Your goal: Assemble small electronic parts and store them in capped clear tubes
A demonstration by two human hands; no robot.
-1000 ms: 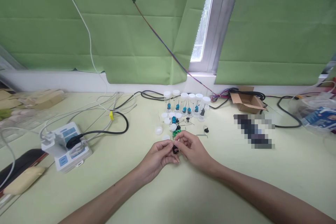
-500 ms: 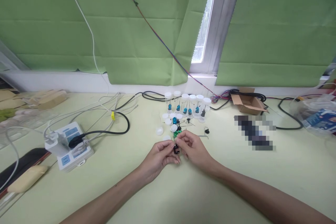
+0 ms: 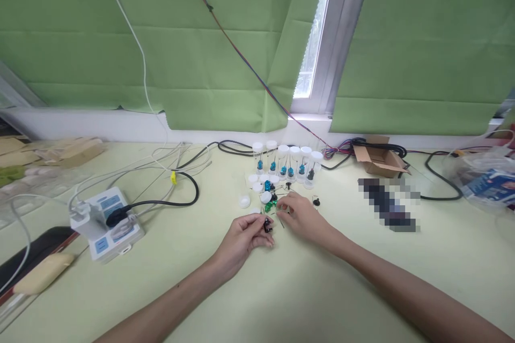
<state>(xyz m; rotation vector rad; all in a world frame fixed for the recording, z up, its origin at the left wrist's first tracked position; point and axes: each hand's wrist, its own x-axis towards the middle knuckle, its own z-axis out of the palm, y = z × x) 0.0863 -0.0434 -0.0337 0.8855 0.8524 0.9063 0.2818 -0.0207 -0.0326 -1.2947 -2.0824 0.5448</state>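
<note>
My left hand pinches a small black part between thumb and fingertips, with a thin pin-like piece rising beside it. My right hand is a little to the right, its fingers closed on a thin metal rod that points down toward the table. Just beyond the fingertips lie green parts and a round white cap. Further back are a blue part and a black part with a stem. Another black knob-like part rests right of my right hand.
Several clear vials with white lids stand in a row, blue or dark parts inside. A white power strip with plugs sits left. Black cables run along the back. An open cardboard box and a plastic bag are right.
My right hand has drawn away from my left, slightly right and up, and a thin rod now shows at its fingers. My left hand stays nearly in place with the black part.
</note>
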